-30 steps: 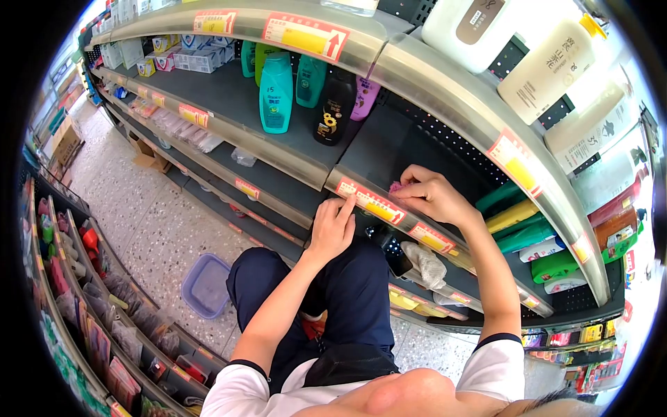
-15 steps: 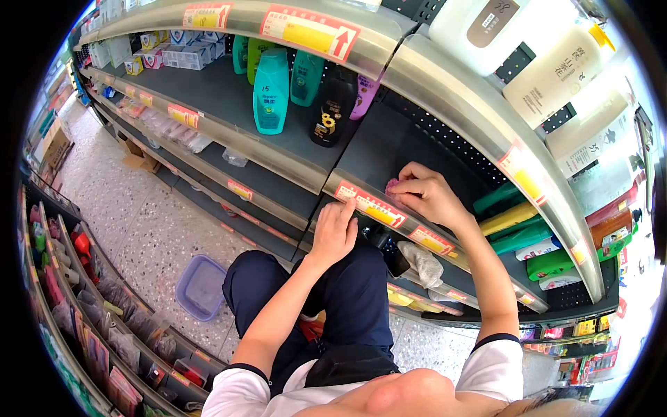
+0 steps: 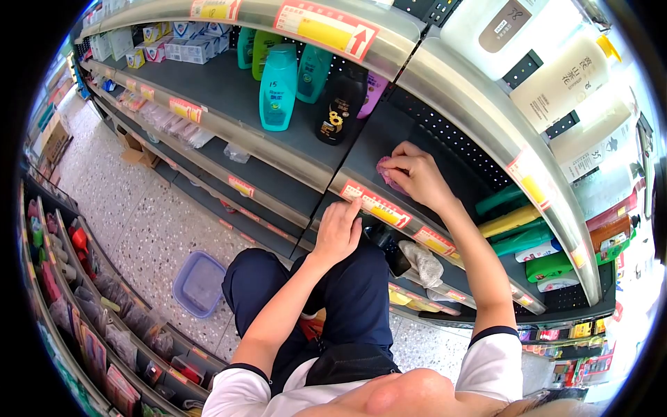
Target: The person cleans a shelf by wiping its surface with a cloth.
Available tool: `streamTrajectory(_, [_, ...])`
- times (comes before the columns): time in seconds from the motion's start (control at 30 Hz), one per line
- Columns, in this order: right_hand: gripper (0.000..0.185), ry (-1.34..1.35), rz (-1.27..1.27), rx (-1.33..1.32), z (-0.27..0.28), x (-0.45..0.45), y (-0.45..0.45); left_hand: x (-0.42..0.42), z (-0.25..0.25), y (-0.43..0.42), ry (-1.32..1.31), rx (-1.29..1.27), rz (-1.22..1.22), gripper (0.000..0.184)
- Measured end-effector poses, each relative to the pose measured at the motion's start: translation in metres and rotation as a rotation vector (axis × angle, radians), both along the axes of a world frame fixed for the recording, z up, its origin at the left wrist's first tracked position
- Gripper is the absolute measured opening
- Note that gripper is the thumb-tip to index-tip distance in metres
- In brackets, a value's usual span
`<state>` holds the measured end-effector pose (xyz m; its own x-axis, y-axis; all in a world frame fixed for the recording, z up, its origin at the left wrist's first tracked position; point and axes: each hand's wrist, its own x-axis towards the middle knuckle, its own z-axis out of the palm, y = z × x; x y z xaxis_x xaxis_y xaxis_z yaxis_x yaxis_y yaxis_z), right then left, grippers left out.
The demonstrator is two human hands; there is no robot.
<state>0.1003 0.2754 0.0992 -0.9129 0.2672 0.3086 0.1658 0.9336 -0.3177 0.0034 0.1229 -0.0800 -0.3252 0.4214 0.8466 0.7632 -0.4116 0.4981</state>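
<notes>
My right hand (image 3: 418, 174) is closed on a crumpled pink cloth (image 3: 391, 175), which touches the dark shelf board (image 3: 372, 147) behind the metal edge. My left hand (image 3: 338, 231) rests with its fingers partly stretched at the shelf edge, the index fingertip against a red and yellow price label (image 3: 375, 206). It holds nothing that I can see. Left of the cloth, a black bottle (image 3: 341, 104) and a turquoise shampoo bottle (image 3: 278, 89) stand upright on the neighbouring shelf board.
Large white pump bottles (image 3: 559, 83) stand on the shelf above. Several bottles lie at the right, including a yellow one (image 3: 513, 219). A grey rag (image 3: 421, 264) hangs over a lower edge near my knees. A purple plastic basin (image 3: 199, 283) sits on the floor.
My right hand has moved slightly left and away from me along the board, and more of the pink cloth shows. The left hand stays at the label.
</notes>
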Motion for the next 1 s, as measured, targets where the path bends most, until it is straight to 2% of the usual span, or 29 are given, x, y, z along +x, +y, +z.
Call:
streamTrajectory(0.1, [0.020, -0.014, -0.021, -0.060, 0.002, -0.005, -0.002, -0.001, -0.002, 0.000, 0.004, -0.018, -0.016, 0.080])
streamTrajectory(0.43, [0.021, 0.052, -0.016, 0.010, -0.006, 0.007, -0.006, -0.004, 0.005, -0.008, 0.045, -0.052, 0.010, 0.077])
streamTrajectory(0.6, [0.022, 0.018, 0.002, 0.031, -0.001, 0.024, -0.009, -0.005, 0.007, -0.011, 0.060, -0.066, 0.021, 0.077])
streamTrajectory(1.0, [0.022, -0.117, -0.015, -0.107, 0.017, 0.065, -0.019, -0.006, 0.000, -0.011, 0.062, -0.115, 0.000, 0.080])
